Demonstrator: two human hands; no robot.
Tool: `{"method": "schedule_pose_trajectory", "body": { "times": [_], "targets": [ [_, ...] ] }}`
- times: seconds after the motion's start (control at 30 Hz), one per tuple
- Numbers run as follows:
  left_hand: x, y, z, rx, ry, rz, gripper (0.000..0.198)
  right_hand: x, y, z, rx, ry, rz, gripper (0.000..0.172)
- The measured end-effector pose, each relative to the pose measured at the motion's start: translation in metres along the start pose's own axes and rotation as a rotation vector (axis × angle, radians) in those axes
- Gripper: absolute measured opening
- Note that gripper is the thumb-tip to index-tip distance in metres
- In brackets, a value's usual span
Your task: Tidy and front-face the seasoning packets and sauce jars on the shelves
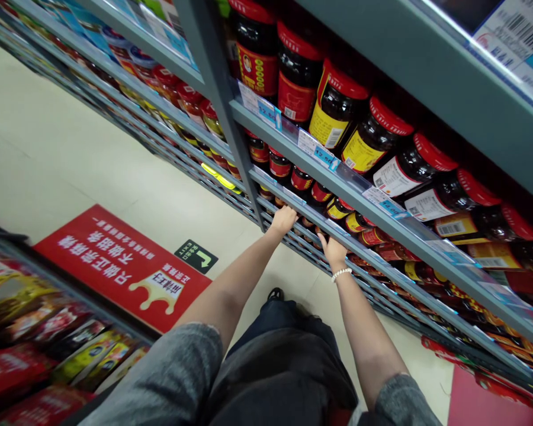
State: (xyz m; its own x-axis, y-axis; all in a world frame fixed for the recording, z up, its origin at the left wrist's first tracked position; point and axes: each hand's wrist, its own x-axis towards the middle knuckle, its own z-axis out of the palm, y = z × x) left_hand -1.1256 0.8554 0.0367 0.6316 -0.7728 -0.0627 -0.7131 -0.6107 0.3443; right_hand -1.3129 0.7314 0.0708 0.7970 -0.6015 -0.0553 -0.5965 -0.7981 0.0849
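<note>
My left hand [285, 219] reaches into a lower shelf with its fingers curled in past the front edge. Whatever they hold, if anything, is hidden. To its right, my right hand [334, 251], with a pale beaded bracelet [341, 274] on the wrist, is at the same shelf level. Its thumb is stretched out and apart, and the other fingers are mostly hidden. Just above both hands runs a grey shelf edge [308, 204] with a row of small dark jars [301, 179] behind it. Small jars on the level at my hands show only in part.
Larger red-lidded jars [336, 103] fill the shelf above, behind price tags [316, 148]. A grey upright post [224, 94] divides the shelving. A red floor sign [124, 266] and a green exit marker [196, 256] lie on the floor. Packaged goods [48, 331] stand at lower left.
</note>
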Motion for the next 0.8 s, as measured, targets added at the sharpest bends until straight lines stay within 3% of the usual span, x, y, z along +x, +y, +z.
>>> {"method": "schedule_pose_trajectory", "body": {
  "times": [0.23, 0.6, 0.8],
  "targets": [
    [-0.01, -0.017, -0.004, -0.012, -0.007, 0.106, 0.041, -0.001, 0.0, 0.001, -0.009, 0.005, -0.005, 0.067],
    [-0.013, -0.016, 0.003, -0.144, 0.144, -0.012, 0.033, -0.001, 0.0, 0.0, -0.013, -0.018, -0.008, 0.069],
    [-0.036, -0.028, 0.023, -0.334, 0.272, -0.056, 0.052, -0.002, 0.0, 0.0, -0.01, -0.043, -0.007, 0.066]
  ]
}}
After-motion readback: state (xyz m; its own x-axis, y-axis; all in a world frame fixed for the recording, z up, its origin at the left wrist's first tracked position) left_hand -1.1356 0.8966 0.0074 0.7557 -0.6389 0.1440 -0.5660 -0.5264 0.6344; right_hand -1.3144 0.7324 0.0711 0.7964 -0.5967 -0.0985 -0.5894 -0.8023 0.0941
